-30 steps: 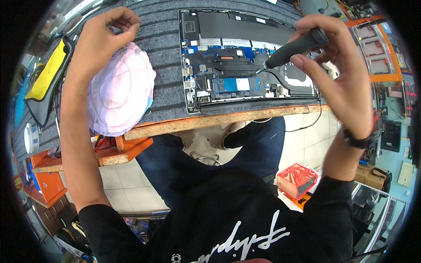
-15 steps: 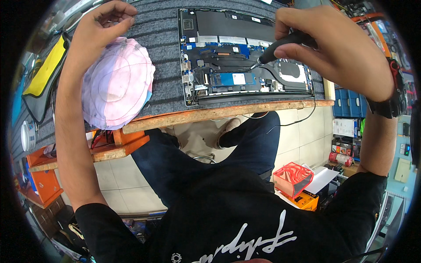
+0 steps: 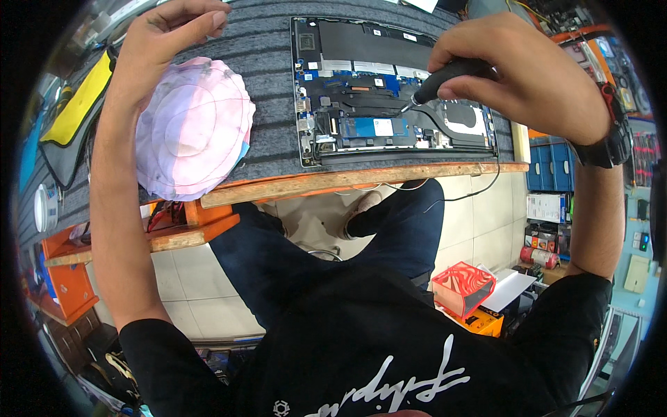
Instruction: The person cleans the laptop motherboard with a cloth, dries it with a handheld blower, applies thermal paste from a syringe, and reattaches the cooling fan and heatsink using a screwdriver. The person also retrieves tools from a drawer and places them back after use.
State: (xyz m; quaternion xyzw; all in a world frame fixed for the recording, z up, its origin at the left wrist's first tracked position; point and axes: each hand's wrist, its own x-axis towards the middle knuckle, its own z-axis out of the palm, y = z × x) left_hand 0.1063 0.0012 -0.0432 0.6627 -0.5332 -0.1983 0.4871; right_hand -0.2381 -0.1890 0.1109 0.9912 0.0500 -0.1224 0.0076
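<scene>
A laptop [image 3: 361, 101] lies with its bottom cover off and its insides facing up on the ribbed grey mat. My right hand [image 3: 497, 73] grips a screwdriver [image 3: 455, 74] by its dark handle. The thin shaft slants down to the left, its tip at the board just above a blue, stick-shaped drive [image 3: 358, 128] with a white label. Beyond a round pink and lilac cloth pad [image 3: 198, 128], my left hand [image 3: 174, 31] hovers with fingers loosely bent and nothing visible in them. The top edge of the picture cuts part of it off.
The bench's wooden front edge [image 3: 313, 182] runs close below the laptop. A black cable [image 3: 479, 191] hangs over it. At the left lie a yellow and grey cloth [image 3: 80, 101] and a white tub [image 3: 46, 208]. Blue drawers [image 3: 552, 167] and a red box [image 3: 462, 286] are at the right.
The laptop and pad appear slightly farther right as the view shifts. My right hand keeps the screwdriver at nearly the same spot on the board. My left hand is a little higher in the picture.
</scene>
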